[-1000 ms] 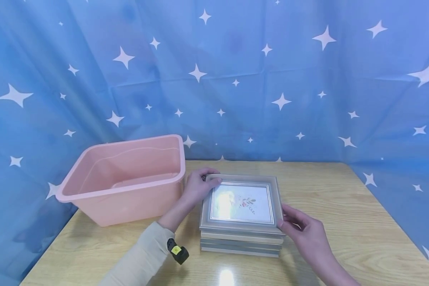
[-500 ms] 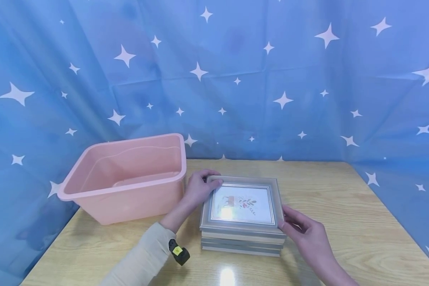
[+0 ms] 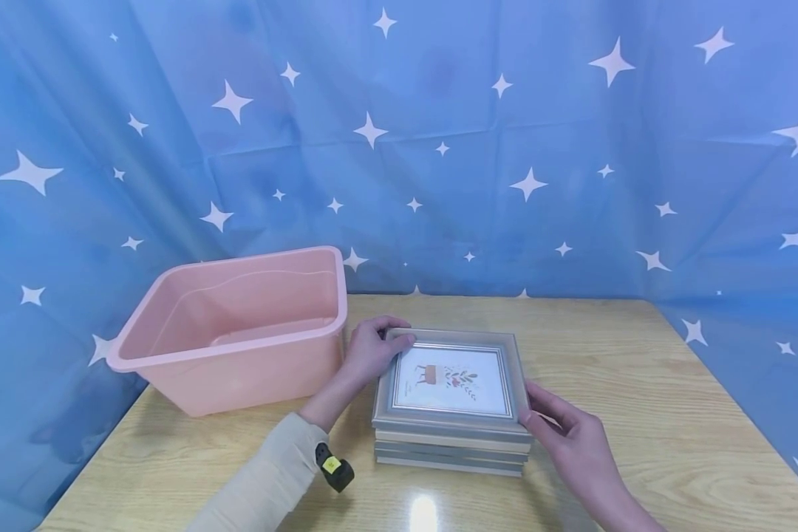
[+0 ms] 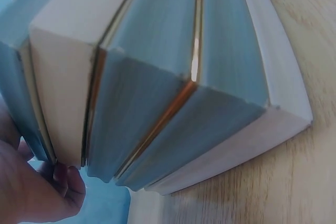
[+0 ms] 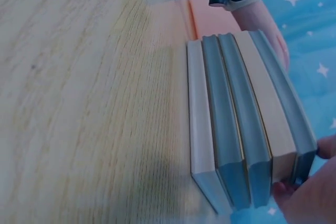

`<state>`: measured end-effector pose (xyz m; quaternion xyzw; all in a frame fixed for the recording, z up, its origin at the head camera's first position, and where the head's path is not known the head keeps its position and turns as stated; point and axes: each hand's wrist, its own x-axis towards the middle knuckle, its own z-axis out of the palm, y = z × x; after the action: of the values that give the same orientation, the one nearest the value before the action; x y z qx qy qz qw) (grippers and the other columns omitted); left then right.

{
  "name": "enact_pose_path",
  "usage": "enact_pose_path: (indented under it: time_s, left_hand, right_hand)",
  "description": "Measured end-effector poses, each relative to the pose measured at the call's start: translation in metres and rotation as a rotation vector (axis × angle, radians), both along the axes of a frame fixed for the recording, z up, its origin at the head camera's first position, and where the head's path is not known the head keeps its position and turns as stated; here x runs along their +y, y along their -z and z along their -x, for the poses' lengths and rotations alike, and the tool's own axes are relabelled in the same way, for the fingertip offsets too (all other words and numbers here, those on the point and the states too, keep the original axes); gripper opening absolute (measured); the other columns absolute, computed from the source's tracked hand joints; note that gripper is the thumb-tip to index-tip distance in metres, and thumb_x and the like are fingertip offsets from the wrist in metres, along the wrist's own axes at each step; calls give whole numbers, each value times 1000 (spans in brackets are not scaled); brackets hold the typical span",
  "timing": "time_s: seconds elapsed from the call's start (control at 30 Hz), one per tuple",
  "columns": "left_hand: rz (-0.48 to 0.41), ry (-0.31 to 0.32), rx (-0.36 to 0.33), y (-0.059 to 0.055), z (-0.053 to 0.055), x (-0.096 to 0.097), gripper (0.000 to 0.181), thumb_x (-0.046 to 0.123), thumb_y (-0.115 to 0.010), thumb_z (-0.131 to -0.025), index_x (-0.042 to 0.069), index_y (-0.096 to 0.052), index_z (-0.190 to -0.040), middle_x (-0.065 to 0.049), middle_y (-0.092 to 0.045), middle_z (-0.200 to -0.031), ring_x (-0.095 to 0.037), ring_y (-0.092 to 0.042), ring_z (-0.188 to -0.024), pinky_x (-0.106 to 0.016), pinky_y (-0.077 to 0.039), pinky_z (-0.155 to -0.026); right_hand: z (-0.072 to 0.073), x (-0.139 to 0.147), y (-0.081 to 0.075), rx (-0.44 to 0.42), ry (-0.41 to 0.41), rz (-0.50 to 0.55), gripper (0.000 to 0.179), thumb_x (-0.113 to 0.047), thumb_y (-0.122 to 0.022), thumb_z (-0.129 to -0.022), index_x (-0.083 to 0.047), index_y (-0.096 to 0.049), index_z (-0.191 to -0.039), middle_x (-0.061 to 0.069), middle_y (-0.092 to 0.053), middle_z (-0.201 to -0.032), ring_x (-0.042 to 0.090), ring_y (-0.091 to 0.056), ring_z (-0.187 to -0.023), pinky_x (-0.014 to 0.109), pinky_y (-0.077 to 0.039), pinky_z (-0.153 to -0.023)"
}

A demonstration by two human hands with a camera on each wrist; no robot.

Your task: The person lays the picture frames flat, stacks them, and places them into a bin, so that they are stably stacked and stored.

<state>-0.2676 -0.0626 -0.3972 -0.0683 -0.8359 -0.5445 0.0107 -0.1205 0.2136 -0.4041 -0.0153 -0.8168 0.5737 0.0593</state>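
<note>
A silver-grey picture frame [image 3: 454, 427] lies face up on top of a stack of several frames [image 3: 447, 457]. Its print shows a small brown animal figure and a leafy sprig. My left hand [image 3: 371, 353] grips the frame's far left corner, thumb on the border. At the near right corner my right hand [image 3: 572, 436] pinches it, thumb on the upper edge and fingers at the side. In the right wrist view, my right hand [image 5: 310, 195] has a finger below the corner of the top frame [image 5: 289, 98]. The left wrist view shows curled left fingers [image 4: 73, 187] beneath the top frame's edge.
A pink plastic bin [image 3: 239, 377] stands left of the stack, close to my left forearm; its visible floor is bare. Everything rests on a wooden table [image 3: 665, 414]. A blue star-patterned curtain [image 3: 452, 177] hangs along the back and sides.
The top frame's far edge has sunk slightly, and the glare has left its glass, so the whole print now shows. Both hands keep nearly the same places. The head view has shifted slightly.
</note>
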Motion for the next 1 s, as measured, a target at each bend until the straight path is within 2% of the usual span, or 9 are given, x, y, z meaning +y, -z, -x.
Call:
enact_pose_path:
  time_s: [0.53, 0.8, 1.0]
  left_hand:
    - [4, 26, -20, 2, 3, -1, 19, 20, -72, -96, 14, -76, -113, -11, -63, -136, -33, -48, -139, -50, -38, -114]
    - [0, 27, -31, 0, 1, -2, 18, 21, -71, -96, 15, -76, -112, -8, -66, -128, -30, -53, -130, -50, -41, -112]
    - [31, 43, -24, -1, 2, -4, 20, 24, -70, -97, 15, -75, -114, -4, -68, -121, -26, -58, -118, -48, -47, -104]
  right_hand:
    - [2, 2, 1, -45, 27, -70, 53, -33, -65, -103, -5, -56, -147, 14, -63, -138, -13, -51, -114, 5, -39, -89]
    - [1, 3, 2, -53, 46, -74, 52, -33, -65, -103, -7, -57, -146, 12, -64, -138, -13, -50, -115, 6, -37, -92]
    - [1, 5, 2, -51, 22, -46, 53, -32, -64, -103, -5, -54, -147, 13, -60, -143, -13, -50, -116, 7, -39, -92]
